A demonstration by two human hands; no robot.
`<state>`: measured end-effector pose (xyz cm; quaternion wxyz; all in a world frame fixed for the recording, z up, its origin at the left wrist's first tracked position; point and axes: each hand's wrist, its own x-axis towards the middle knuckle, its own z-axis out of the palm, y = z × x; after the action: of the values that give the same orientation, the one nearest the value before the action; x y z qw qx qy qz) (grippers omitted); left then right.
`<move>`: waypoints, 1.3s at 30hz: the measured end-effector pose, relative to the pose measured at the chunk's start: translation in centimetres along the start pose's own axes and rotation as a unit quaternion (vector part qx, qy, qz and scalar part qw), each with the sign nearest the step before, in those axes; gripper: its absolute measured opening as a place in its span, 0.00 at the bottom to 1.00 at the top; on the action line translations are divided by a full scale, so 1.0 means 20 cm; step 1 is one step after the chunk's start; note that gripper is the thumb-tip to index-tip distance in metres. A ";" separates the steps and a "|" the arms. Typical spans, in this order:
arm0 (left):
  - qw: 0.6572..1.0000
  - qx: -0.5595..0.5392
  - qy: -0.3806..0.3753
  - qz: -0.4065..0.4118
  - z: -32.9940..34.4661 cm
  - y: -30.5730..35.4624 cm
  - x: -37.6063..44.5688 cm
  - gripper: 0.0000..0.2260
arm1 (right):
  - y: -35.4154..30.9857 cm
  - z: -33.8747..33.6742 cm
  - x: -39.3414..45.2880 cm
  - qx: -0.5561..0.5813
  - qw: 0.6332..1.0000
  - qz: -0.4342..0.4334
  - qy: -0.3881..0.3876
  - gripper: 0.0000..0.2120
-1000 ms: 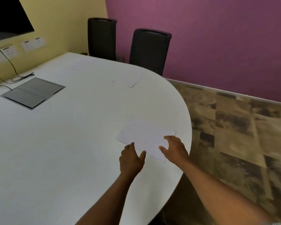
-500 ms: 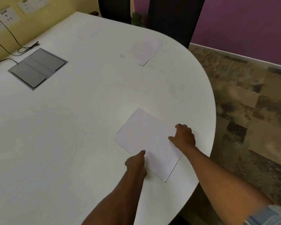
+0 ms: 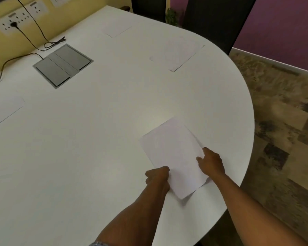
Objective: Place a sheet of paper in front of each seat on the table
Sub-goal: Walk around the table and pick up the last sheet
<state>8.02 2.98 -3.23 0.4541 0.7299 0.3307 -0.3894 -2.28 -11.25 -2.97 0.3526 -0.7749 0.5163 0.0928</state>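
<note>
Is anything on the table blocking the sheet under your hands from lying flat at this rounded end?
Nothing visible does. The sheet lies on bare table, with the left hand and right hand on its near edges. The other sheets, one by the dark chair, lie well apart, as does the grey hatch.

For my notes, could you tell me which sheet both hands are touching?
The nearest sheet, by the table's rounded end, between the left hand and right hand; the others lie untouched.

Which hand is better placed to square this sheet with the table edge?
Right, probably. The right hand rests its fingers on top of the sheet, free to turn it. The left hand is curled at the sheet's near left edge.
</note>
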 end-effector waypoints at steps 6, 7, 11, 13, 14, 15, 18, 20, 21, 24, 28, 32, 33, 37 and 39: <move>0.993 0.036 -0.029 0.112 -0.18 0.01 -0.01 0.15 | -0.03 0.04 -0.11 0.107 0.993 0.008 -0.047 0.29; 0.988 0.055 -0.025 0.143 -0.23 0.02 -0.02 0.13 | -0.05 0.05 -0.14 0.117 0.992 0.009 -0.051 0.29; 0.966 0.104 0.016 0.238 -0.48 0.09 -0.02 0.10 | -0.20 0.13 -0.27 0.146 0.988 -0.031 -0.041 0.17; 0.959 0.105 0.035 0.260 -0.62 0.13 -0.01 0.11 | -0.32 0.19 -0.34 0.165 0.983 -0.058 -0.047 0.07; 0.957 0.103 0.043 0.268 -0.69 0.16 0.00 0.11 | -0.38 0.22 -0.38 0.169 0.982 -0.070 -0.050 0.06; 0.954 0.104 0.048 0.276 -0.77 0.18 0.01 0.11 | -0.44 0.26 -0.41 0.173 0.980 -0.080 -0.053 0.09; 0.945 0.120 0.049 0.302 -1.01 0.27 0.03 0.10 | -0.63 0.36 -0.51 0.208 0.971 -0.106 -0.052 0.24; 0.936 0.144 0.047 0.319 -1.18 0.35 0.06 0.09 | -0.76 0.43 -0.58 0.230 0.963 -0.136 -0.045 0.34; 0.931 0.158 0.046 0.327 -1.26 0.38 0.08 0.09 | -0.83 0.47 -0.61 0.233 0.959 -0.153 -0.043 0.38; 0.917 0.202 0.047 0.340 -1.53 0.49 0.14 0.10 | -1.03 0.59 -0.71 0.222 0.956 -0.188 -0.028 0.44; 0.888 0.288 0.052 0.355 -1.84 0.65 0.25 0.09 | -1.24 0.76 -0.82 0.189 0.955 -0.226 -0.021 0.30; 0.849 0.379 0.069 0.363 -2.18 0.79 0.44 0.16 | -1.42 1.02 -0.96 0.203 0.953 -0.196 -0.109 0.24; 0.844 0.389 0.078 0.361 -2.25 0.82 0.49 0.18 | -1.46 1.09 -0.99 0.208 0.949 -0.187 -0.146 0.25; 0.842 0.415 0.098 0.330 -2.50 0.88 0.74 0.18 | -1.58 1.38 -1.09 0.182 0.936 -0.180 -0.242 0.28; 0.845 0.414 0.098 0.324 -2.57 0.88 0.84 0.18 | -1.63 1.49 -1.11 0.157 0.936 -0.184 -0.255 0.29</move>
<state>44.53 46.07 3.87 0.1756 0.9501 -0.0732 -0.2472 22.53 31.29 1.12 0.6004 -0.7414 0.2656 0.1389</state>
